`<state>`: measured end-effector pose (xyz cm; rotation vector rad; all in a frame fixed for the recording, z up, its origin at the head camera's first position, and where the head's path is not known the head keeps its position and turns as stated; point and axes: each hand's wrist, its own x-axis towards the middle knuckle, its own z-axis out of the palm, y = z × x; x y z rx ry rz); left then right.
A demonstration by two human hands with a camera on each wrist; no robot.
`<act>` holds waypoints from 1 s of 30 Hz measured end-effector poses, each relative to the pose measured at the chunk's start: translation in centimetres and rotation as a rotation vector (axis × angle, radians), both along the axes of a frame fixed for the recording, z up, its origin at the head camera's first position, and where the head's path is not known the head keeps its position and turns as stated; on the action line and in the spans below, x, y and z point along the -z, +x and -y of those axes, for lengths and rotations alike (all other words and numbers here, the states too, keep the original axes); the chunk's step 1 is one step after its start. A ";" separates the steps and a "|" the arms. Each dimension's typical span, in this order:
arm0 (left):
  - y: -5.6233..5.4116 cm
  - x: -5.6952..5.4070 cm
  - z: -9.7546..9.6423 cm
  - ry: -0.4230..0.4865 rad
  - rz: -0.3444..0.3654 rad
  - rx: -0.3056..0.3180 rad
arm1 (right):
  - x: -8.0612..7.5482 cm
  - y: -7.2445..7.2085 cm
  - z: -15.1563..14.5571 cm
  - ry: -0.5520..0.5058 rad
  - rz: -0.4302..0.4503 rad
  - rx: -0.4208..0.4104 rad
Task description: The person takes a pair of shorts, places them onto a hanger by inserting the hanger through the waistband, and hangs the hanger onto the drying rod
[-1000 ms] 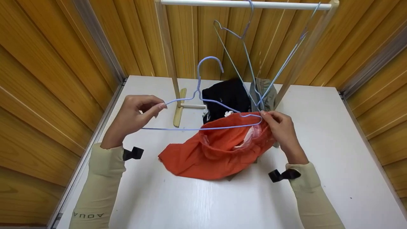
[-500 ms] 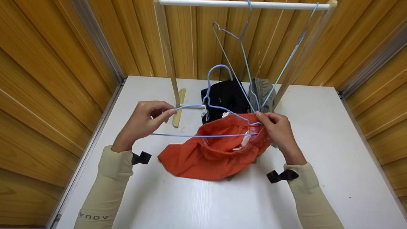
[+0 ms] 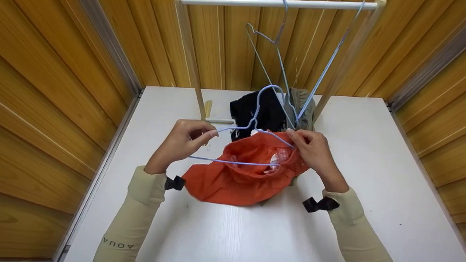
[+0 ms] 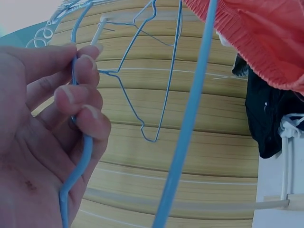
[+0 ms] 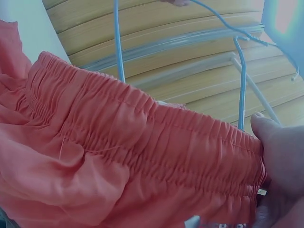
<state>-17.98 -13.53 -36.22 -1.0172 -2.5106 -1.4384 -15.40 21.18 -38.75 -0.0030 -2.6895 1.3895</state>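
Note:
My left hand point(image 3: 182, 142) pinches one shoulder of a blue wire hanger point(image 3: 257, 109), whose hook points up. The hanger's other end reaches into the open waist of orange elastic-waist shorts point(image 3: 225, 185). My right hand point(image 3: 315, 151) grips the right side of the waistband, thumb on top. In the left wrist view, curled fingers hold the hanger wire, and its lower bar point(image 4: 185, 128) passes beside them. In the right wrist view, the gathered waistband point(image 5: 142, 123) fills the middle, with the wire dropping behind it. The hanger's far tip is hidden by the cloth.
Behind stands a clothes rack with a white rail point(image 3: 233, 3) and wooden posts. Two wire hangers hang from it, one with its hook point(image 3: 286, 14) near the middle. Black clothing point(image 3: 242, 112) and a grey garment point(image 3: 308, 122) lie on the white table point(image 3: 225, 236). Wooden panels surround it.
My left hand has moved right and slightly down, sliding the hanger deeper into the waist of the orange shorts. My right hand has shifted slightly left, still gripping the waistband.

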 end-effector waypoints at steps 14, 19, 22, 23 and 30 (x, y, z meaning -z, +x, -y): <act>0.1 0.0 -1.1 -0.015 0.025 0.002 | -1.0 0.7 0.8 -0.033 0.000 -0.071; 0.1 0.0 -1.7 -0.022 0.034 0.014 | -1.7 1.1 1.5 -0.060 -0.005 -0.104; 0.1 -0.1 -2.0 -0.020 0.029 0.029 | -2.1 1.2 2.0 -0.063 -0.015 -0.117; 0.1 -0.1 -2.0 -0.021 0.024 0.034 | -2.2 1.2 2.1 -0.065 -0.018 -0.121; 0.1 -0.2 -2.8 -0.043 -0.024 0.063 | -2.6 1.3 2.8 -0.087 -0.048 -0.175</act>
